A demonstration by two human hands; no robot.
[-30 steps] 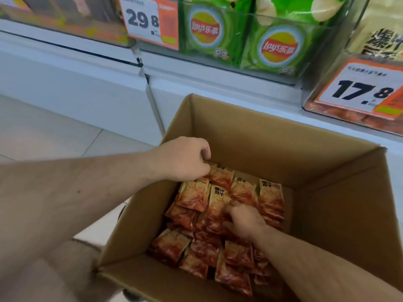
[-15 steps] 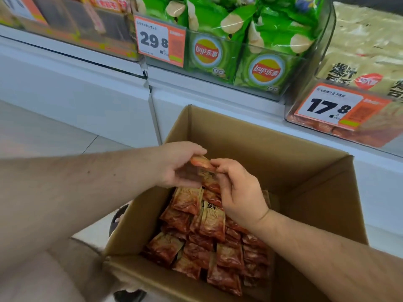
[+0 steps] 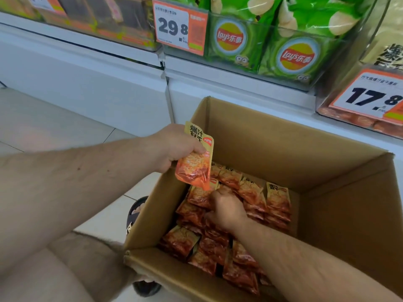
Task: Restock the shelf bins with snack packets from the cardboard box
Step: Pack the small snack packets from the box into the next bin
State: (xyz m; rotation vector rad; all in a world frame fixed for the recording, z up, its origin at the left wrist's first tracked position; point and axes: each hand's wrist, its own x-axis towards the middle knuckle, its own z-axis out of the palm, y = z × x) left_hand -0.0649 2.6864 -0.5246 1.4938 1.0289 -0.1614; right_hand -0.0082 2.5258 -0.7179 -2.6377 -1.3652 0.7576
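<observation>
An orange-and-yellow foil snack packet [image 3: 195,159] is pinched in the left hand [image 3: 174,147], raised above the near-left wall of the open brown cardboard box [image 3: 340,205]. The right hand [image 3: 225,207] reaches down among the packets inside; its fingers are hidden. Clear shelf bins [image 3: 327,68] with green crisp bags [image 3: 290,55] sit beyond.

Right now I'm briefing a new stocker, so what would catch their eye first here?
The left hand holds an orange snack packet above the cardboard box. The right hand is down among the packets in the box. Green Lay's bags fill the shelf bin behind.
</observation>
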